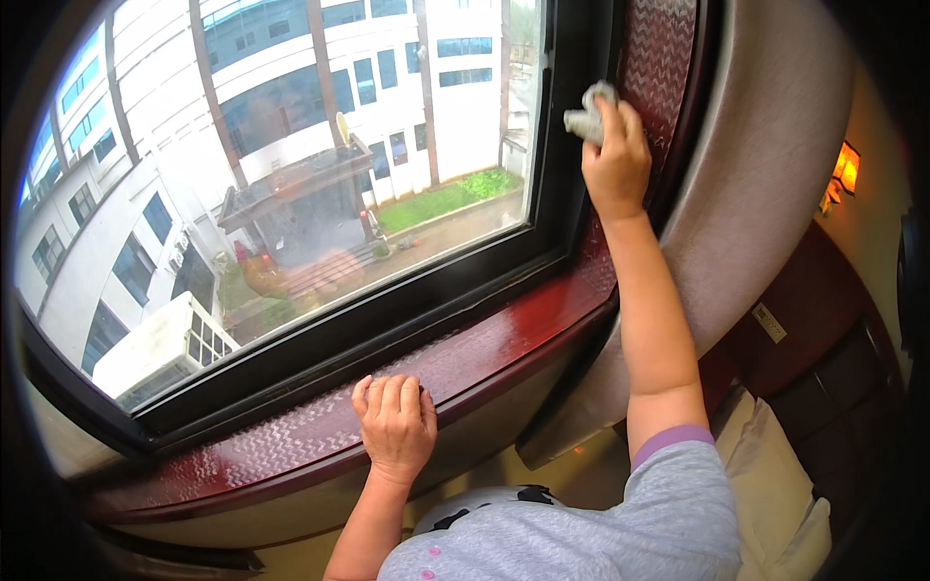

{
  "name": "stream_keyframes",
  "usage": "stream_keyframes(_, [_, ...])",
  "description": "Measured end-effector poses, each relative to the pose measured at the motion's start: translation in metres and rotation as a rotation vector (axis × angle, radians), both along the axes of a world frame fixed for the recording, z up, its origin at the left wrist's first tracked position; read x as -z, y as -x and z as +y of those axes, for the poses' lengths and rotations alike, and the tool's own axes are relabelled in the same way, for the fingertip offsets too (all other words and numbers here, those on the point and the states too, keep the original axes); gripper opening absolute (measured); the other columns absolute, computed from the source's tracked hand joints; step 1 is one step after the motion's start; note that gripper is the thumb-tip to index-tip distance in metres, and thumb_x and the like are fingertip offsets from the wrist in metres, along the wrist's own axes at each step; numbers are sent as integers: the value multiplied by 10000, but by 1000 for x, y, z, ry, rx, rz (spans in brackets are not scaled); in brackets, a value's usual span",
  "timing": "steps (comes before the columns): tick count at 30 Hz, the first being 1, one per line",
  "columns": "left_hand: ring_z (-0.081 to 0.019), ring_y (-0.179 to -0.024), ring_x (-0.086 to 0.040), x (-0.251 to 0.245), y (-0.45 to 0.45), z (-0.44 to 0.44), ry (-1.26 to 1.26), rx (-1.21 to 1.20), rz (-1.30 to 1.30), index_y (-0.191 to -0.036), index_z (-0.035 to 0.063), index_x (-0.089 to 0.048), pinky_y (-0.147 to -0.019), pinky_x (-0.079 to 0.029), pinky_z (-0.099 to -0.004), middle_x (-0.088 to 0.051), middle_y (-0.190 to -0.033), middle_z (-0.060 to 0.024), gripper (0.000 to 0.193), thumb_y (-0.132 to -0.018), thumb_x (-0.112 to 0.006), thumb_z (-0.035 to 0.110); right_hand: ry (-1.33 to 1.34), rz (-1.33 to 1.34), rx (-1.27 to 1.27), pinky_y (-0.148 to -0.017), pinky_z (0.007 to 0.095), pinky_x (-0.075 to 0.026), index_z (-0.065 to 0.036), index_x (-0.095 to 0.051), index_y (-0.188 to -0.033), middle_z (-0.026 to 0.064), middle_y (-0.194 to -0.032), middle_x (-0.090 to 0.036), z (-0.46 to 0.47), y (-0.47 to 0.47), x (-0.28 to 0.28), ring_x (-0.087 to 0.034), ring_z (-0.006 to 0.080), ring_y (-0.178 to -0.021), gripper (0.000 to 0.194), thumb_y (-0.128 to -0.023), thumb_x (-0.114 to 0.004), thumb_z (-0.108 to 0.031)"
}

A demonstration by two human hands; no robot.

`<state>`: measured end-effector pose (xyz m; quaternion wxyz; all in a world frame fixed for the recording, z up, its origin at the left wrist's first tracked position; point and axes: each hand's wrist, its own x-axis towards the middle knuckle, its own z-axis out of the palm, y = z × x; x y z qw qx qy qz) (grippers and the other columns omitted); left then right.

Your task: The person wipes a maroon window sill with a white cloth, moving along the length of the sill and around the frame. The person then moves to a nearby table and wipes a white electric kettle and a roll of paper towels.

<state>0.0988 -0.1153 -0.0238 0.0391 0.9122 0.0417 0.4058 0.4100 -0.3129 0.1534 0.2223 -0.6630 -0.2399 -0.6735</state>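
My right hand (617, 156) is raised at the right side of the window and grips a bunched, pale grey cloth (588, 120). The cloth lies over the black window frame (574, 171), beside the dark red side panel (657, 65) with its zigzag pattern. Lower down, my left hand (396, 425) rests on the front edge of the glossy dark red windowsill (465, 356). Its fingers are curled over the sill, and no object shows in it; the fingertips are partly hidden. The window pane (290, 181) is in front of me.
A light curtain (770, 145) hangs right of the window. Behind it are a lit wall lamp (845, 171), a dark red headboard (806, 319) and cream pillows (763, 472). Outside the glass stand a white air-conditioner unit (156, 348) and pale buildings.
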Motion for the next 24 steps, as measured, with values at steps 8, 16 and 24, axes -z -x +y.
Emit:
stream_keyframes(8, [-273, -985, -613, 0, -2, 0, -16, 31, -6, -1002, 48, -640, -1059, -378, -489, -649, -992, -96, 211, -811, -706, 108, 11, -141, -246, -961, 424, -542, -37, -669, -1238, 190, -1223, -673, -6, 2, -57, -663, 394, -1083, 484, -775, -661, 106])
stream_keyframes(16, [-242, -996, -619, -2, 0, 0, 7, 21, 9, -996, 58, -641, -1072, -361, -494, -656, -1005, -77, 186, -829, -699, 116, -47, 15, -119, -911, 436, -565, -42, -672, -1240, 172, -1165, -692, 36, -28, -58, -673, 395, -1030, 375, -868, -645, -7])
stream_keyframes(24, [-241, -1004, -619, -2, -1, -1, 8, 32, 8, -1001, 53, -645, -1082, -355, -498, -659, -1012, -75, 184, -836, -695, 117, -54, 280, -115, -964, 441, -537, -19, -635, -1311, 223, -1282, -647, 36, -5, 66, -647, 420, -1105, 533, -787, -596, 74])
